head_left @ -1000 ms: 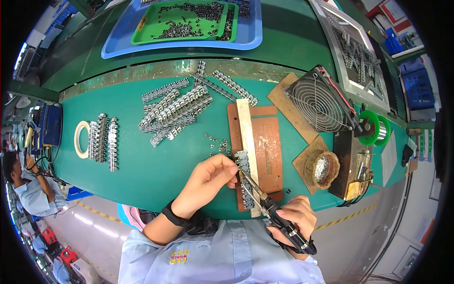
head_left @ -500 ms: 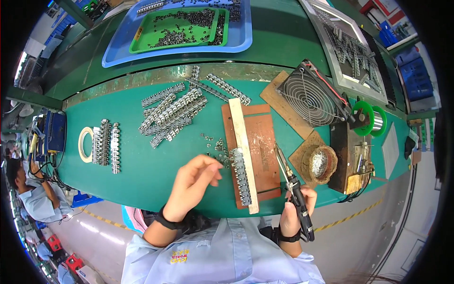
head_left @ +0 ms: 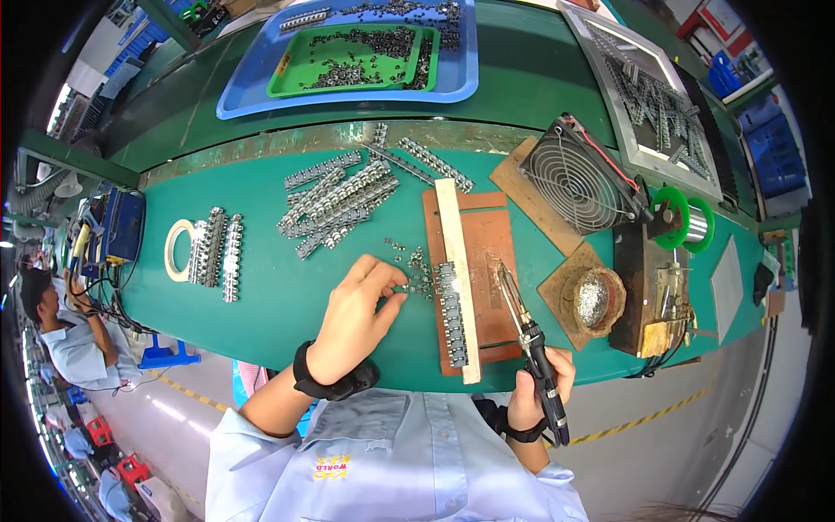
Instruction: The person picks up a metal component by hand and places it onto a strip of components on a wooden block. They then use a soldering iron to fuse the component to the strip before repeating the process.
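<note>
My right hand (head_left: 541,383) grips a black-handled soldering iron (head_left: 541,370); its metal tip points away from me over a reddish-brown board (head_left: 491,287). My left hand (head_left: 357,309) hovers at the left edge of a small pile of loose metal parts (head_left: 419,268), thumb and index fingertips drawn together. Whatever is between those fingertips is too small to make out. A pale wooden strip (head_left: 457,278) lies lengthwise on the board. Along its left side rests a dark strip of components (head_left: 452,317) with shiny metal pieces, touched by neither hand.
Finished-looking strips (head_left: 348,196) are heaped beyond my left hand; more stand beside a tape roll (head_left: 178,252). At right are a fan (head_left: 578,178), a bowl of solder bits (head_left: 598,300) and a green solder spool (head_left: 683,222). A blue tray (head_left: 348,106) lies at the back.
The iron's tip has swung left, from the board's right edge to over its surface. My left fingertips have come closer together beside the loose parts. The whole view has shifted slightly.
</note>
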Tool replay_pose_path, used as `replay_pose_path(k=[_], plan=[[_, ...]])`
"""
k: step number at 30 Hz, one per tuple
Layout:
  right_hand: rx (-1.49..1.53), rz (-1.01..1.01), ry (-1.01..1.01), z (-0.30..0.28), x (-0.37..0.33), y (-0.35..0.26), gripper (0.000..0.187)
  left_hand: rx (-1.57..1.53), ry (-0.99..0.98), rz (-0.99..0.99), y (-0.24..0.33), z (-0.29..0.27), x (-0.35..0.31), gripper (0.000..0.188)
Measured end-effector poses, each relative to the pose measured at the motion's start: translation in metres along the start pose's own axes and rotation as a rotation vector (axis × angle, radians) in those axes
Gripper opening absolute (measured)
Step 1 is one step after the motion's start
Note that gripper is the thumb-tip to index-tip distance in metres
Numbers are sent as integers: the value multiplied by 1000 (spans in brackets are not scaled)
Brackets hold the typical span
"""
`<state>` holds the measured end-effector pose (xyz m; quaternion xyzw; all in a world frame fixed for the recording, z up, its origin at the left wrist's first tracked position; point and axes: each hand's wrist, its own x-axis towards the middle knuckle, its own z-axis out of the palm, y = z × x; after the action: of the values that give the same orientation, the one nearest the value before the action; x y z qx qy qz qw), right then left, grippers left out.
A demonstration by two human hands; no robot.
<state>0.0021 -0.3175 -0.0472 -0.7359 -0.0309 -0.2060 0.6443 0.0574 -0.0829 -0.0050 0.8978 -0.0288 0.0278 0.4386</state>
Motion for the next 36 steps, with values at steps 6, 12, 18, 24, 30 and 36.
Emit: replay_pose_path(k=[6,12,18,24,30,36], plan=[[-43,-14,-38,-2,1,-1,39,33,14,-24,1,3,2,16],[-32,-33,-19,-2,3,-1,40,62,32,17,-4,4,2,13],[-69,4,-29,-1,3,-3,38,-40,10,-72,2,-7,-2,8],[-86,7,-28,1,3,-3,38,-766,-321,-422,2,-7,4,9],[-98,2,-7,1,2,-1,40,-907,-424,-544,1,-3,10,11],[-101,-2,-14,1,2,2,42,-920,-442,-425,-5,0,16,23]])
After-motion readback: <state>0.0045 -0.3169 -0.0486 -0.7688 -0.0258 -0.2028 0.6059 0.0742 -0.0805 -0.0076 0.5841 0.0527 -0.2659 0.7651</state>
